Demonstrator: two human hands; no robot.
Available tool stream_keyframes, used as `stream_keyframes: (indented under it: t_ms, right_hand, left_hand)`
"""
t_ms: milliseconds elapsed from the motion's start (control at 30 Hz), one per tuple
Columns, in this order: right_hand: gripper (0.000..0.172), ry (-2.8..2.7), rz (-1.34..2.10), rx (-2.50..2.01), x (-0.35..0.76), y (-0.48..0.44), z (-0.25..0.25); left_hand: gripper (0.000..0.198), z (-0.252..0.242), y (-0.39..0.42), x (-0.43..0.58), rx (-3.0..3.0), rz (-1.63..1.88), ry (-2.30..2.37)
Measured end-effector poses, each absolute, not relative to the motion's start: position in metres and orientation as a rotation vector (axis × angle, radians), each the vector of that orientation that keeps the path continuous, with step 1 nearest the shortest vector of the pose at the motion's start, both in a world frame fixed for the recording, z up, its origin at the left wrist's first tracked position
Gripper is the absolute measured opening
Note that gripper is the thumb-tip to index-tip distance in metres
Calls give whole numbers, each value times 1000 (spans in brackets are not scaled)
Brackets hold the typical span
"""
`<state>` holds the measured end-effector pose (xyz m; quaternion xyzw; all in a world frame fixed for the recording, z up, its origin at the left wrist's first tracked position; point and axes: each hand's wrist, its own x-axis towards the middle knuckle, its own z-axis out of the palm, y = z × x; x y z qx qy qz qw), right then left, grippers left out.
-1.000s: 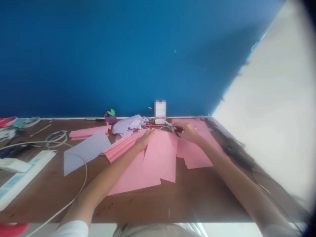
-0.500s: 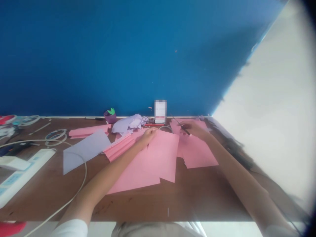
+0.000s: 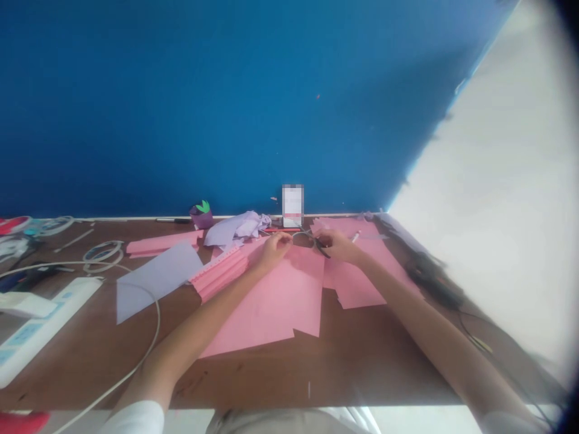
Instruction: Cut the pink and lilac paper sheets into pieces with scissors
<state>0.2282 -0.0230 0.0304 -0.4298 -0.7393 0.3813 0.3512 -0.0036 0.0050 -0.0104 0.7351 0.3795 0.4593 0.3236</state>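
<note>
Over the far part of a large pink paper sheet (image 3: 271, 307), my left hand (image 3: 275, 248) is closed in a pinch. Whatever its fingertips hold is too small to make out. My right hand (image 3: 337, 245) is closed on scissors (image 3: 322, 248) with dark handles, and the thin blades point toward my left hand. More pink paper (image 3: 362, 286) lies beneath and beyond my right wrist. A pleated pink paper strip (image 3: 219, 274) lies beside my left forearm.
Crumpled lilac paper (image 3: 237, 229), a lilac sheet (image 3: 158, 277) and a folded pink strip (image 3: 165, 242) lie to the left. A small purple pot (image 3: 201, 216) and a white upright card-like object (image 3: 293, 205) stand by the wall. A power strip (image 3: 43, 337) and white cable occupy the left side.
My right hand has moved left with the scissors, bringing them close to my left hand. A white stick-like object now shows behind it. My left hand has shifted only slightly.
</note>
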Motion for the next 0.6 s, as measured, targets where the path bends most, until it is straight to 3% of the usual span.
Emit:
stream_keyframes:
  t_ms: [367, 600]
  right_hand:
    - [31, -1932, 1102, -1105, 227, -24, 26]
    - [32, -1957, 1135, -1098, 223, -26, 22]
  left_hand:
    - [14, -8, -1, -3, 2016, 1085, 956]
    - [30, -9, -1, -9, 1926, 1096, 1112]
